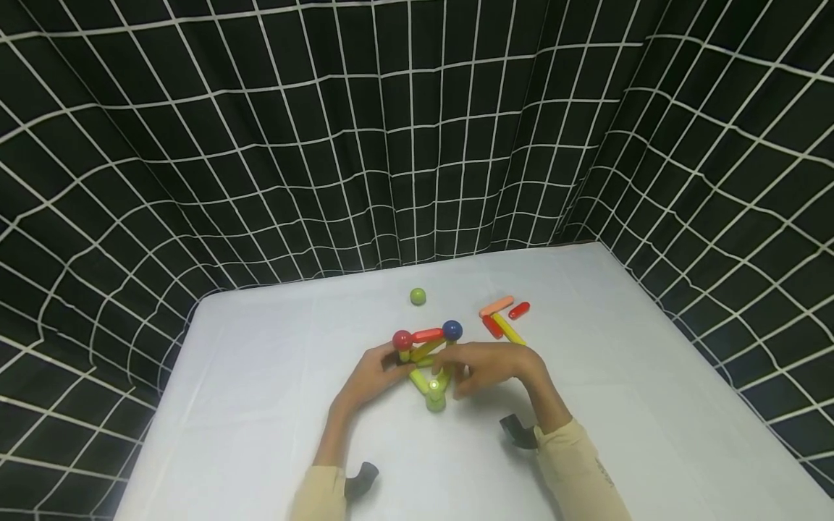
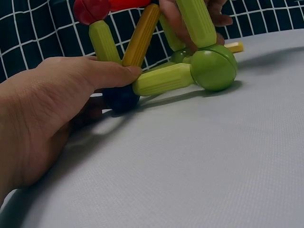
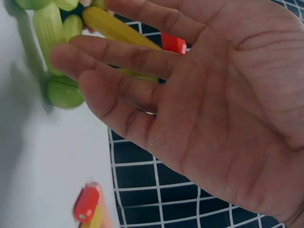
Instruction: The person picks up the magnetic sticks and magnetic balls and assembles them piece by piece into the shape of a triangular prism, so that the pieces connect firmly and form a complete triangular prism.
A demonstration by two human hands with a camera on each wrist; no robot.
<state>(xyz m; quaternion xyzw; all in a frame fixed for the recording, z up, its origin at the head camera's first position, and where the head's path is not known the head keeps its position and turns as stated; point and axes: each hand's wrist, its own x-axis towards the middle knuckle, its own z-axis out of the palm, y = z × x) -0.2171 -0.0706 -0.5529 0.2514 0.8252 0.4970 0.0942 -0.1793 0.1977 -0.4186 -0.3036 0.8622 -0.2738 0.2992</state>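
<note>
While the left hand (image 1: 374, 376) grips the base of a rod-and-ball frame (image 1: 428, 350), the right hand (image 1: 485, 362) bends in over it from the other side. Frame sits mid-table on the white cloth (image 1: 247, 391), between the 2 hands. Left grip: fairly closed, thumb pressed where a yellow-green rod (image 2: 164, 80) meets a dark blue ball (image 2: 121, 99), other fingers behind that ball, mostly hidden. Right grip: fingers loose, slightly bent, bare palm facing its wrist camera, tips in among the rods; whether finger and thumb pinch anything, can't tell from here.

Up top, red ball (image 1: 402, 340) and bright blue ball (image 1: 452, 331), short red rod (image 1: 428, 335) between the 2. Red ball sits on an upright green rod (image 2: 104, 42); mustard rod (image 2: 141, 35) slants up beside it. Near corner has a large green ball (image 2: 213, 68) with a tall green rod (image 2: 197, 23) rising from it.

Loose stuff: small green ball (image 1: 418, 296) alone, beyond the frame. Past the right hand, a cluster: salmon rod (image 1: 496, 306), yellow rod (image 1: 509, 329), 2 loose red rods (image 1: 519, 310), 1 on either side of the yellow. Beige sleeves (image 1: 576, 463), dark wrist mounts (image 1: 517, 432). Black curtain (image 1: 339, 145) with white grid hangs behind and along the sides
</note>
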